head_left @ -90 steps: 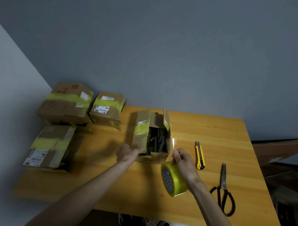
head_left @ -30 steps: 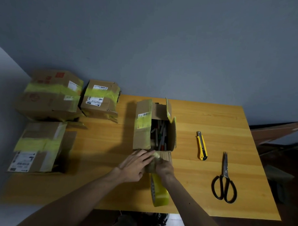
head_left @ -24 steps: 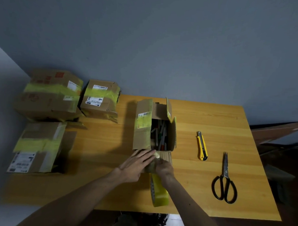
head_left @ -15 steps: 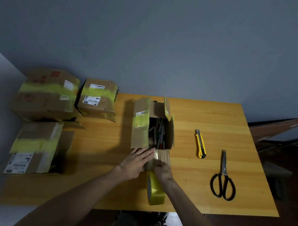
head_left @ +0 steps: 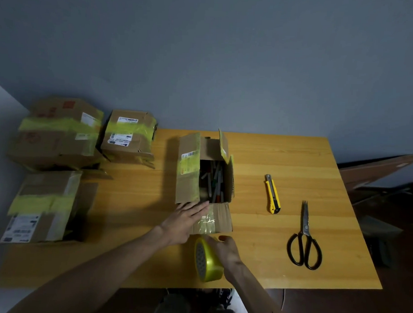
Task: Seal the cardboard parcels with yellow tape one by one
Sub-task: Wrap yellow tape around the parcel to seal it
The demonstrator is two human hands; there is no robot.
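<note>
Anchoring the tape strip [head_left: 206, 223] on the near wall of the open parcel [head_left: 188, 179].
The left hand [head_left: 186, 222] lies flat, fingers straight, pressing the strip onto the cardboard, likely so it sticks before the pull; the right hand [head_left: 225, 250] curls round the tape roll [head_left: 207, 261] just in front. The parcel sits mid-way across the table [head_left: 294, 159], flaps up, touching the left fingers, just beyond the right hand.

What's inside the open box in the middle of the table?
The open box holds a loose pile of pens or markers. Its raised flap on the left hides that side, and the pile covers the bottom.
</note>
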